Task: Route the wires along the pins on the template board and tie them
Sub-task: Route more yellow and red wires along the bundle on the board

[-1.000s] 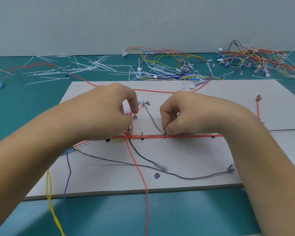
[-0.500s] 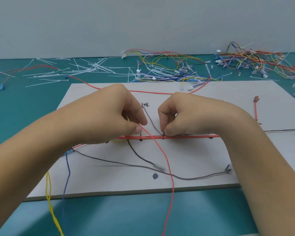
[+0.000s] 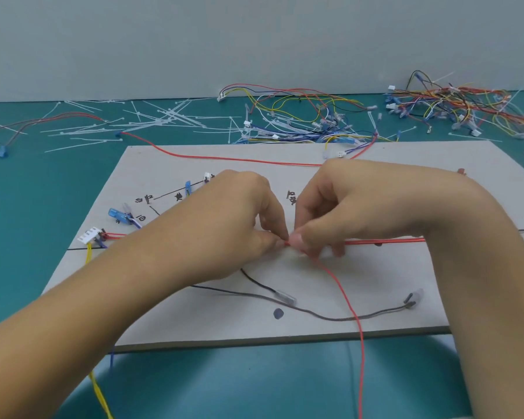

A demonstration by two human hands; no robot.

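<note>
At the middle of the grey board (image 3: 224, 322), both of your hands meet on one spot. Left hand (image 3: 233, 225): thumb and forefinger closed tight on the red wire (image 3: 349, 300). Right hand (image 3: 345, 207): thumb and fingers curled, pinching the same wire, tips touching the left's. From the pinch the wire drops across the board, over the near edge and out of view below. A red run (image 3: 384, 241) lies straight along the row to your right, passing under your right wrist.

Risks, as judged from here:
- The pins under your hands are hidden, so you are working by feel. The wire could seat on the wrong side of a pin.
- The long loose tail hangs free off the edge. Its weight, or a snag on your forearm, could drag the wire back out of the row once you ease the pinch.
- The tail crosses the slack grey wire (image 3: 330, 318). Pull hard and you may hook it and shift it.
- No tie in either hand (the nearest lie well apart, at the back), so reaching for one means holding the wire with a single hand.

Surface: teal table (image 3: 254, 382), board lying flat on it. A white plug (image 3: 89, 237) sits at the board's left. White cable ties (image 3: 164, 116) are scattered far left, with heaps of coloured wires (image 3: 300, 122) beyond the board. Plain pale wall (image 3: 254, 40) behind.
</note>
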